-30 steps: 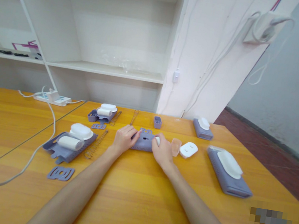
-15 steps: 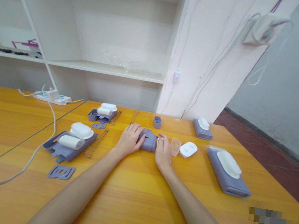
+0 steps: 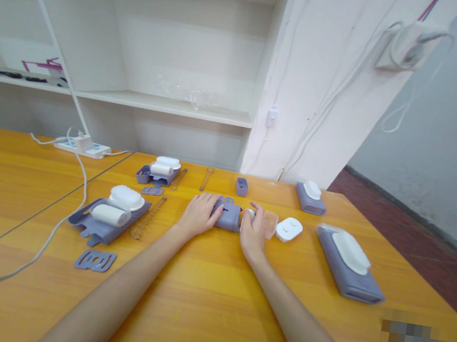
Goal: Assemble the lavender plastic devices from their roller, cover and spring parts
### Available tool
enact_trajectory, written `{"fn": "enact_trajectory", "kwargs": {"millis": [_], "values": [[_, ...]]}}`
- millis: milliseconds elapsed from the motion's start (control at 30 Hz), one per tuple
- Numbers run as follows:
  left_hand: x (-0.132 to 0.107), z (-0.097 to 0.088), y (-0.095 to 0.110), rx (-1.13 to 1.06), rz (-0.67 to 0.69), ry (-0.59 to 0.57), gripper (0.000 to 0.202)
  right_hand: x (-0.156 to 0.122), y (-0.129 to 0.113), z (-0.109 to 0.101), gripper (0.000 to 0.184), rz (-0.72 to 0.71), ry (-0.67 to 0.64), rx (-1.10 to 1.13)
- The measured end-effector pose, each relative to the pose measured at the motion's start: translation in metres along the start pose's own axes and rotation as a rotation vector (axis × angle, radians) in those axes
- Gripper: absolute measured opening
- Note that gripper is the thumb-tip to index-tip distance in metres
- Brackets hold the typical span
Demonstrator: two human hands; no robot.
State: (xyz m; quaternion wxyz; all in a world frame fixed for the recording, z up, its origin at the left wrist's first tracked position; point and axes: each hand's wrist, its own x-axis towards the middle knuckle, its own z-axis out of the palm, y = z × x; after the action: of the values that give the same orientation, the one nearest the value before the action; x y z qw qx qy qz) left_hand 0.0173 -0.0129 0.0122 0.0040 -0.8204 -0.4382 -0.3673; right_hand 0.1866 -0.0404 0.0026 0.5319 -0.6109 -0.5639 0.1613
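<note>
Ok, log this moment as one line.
left hand: holds purple case | right hand: holds white piece, mostly hidden | near right hand: translucent piece, white oval part | surface: wooden table

Matt plastic on the held grey housing — tabletop smooth, faintly glossy wood

Bright, diffuse light; lower-right corner pixelated.
</note>
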Motion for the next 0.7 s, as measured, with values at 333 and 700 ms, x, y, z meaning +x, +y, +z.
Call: {"fn": "enact_trajectory", "kwargs": {"millis": [333, 700], "values": [[-0.0024, -0.0026, 0.0066, 0.199, -0.009, -0.05, 0.034, 0.0028, 0.0063, 0.0045, 0.031, -0.06, 0.095, 0.065], [-0.0052, -0.0071, 0.0091, 0.179, -0.007, -0.06, 0.05, 0.0054, 0.0081, 0.0035, 0.039, -0.027, 0.08, 0.075]]}}
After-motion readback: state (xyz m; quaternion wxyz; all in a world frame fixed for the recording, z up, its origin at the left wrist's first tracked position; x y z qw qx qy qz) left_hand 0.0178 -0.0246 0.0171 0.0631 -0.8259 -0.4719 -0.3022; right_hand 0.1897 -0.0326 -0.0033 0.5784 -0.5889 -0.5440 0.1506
